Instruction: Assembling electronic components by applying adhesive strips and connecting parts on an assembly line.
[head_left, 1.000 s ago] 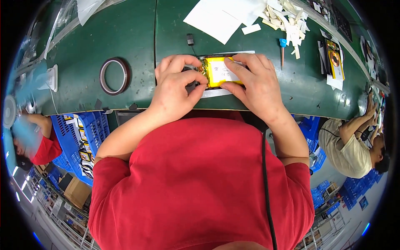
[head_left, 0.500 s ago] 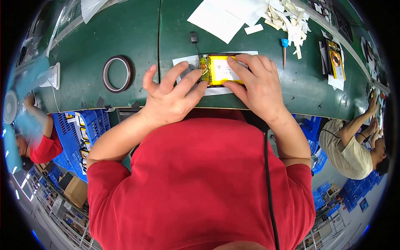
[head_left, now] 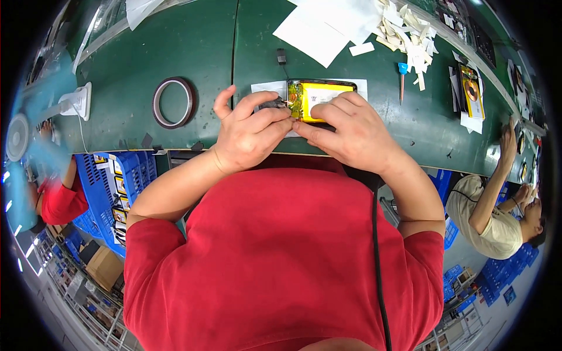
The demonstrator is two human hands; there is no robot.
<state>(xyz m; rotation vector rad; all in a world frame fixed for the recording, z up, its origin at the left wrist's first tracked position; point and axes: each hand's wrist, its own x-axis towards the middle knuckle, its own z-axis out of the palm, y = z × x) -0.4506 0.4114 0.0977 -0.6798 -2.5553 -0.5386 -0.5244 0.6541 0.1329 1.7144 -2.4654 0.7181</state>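
An opened black-cased electronic device (head_left: pixel 351 85) lies on white paper (head_left: pixel 362 93) at the table's front edge. Inside are a yellow-wrapped battery (head_left: pixel 332 92) with a white label and a green circuit board (head_left: pixel 297 97) at the left end. My right hand (head_left: pixel 358 131) grips the device, its bent fingers over the battery and thumb at the lower left corner. Pinched fingertips of my left hand (head_left: pixel 249 131) meet that same corner; whatever they hold is hidden. Behind them shows a dark grey piece (head_left: pixel 270 104). A thin wire runs from the device to a small black connector (head_left: pixel 281 57).
To the left lie a tape roll (head_left: pixel 157 104) and a white fan base (head_left: pixel 82 100). Beyond the device are white sheets (head_left: pixel 316 35), paper strips (head_left: pixel 404 32) and a blue-handled screwdriver (head_left: pixel 403 69). Another opened device (head_left: pixel 470 88) lies right; co-workers sit at both sides.
My right thumb and fingers have shifted left to the device's lower left corner. The left fingertips have drawn together there. The whole view has shifted slightly.
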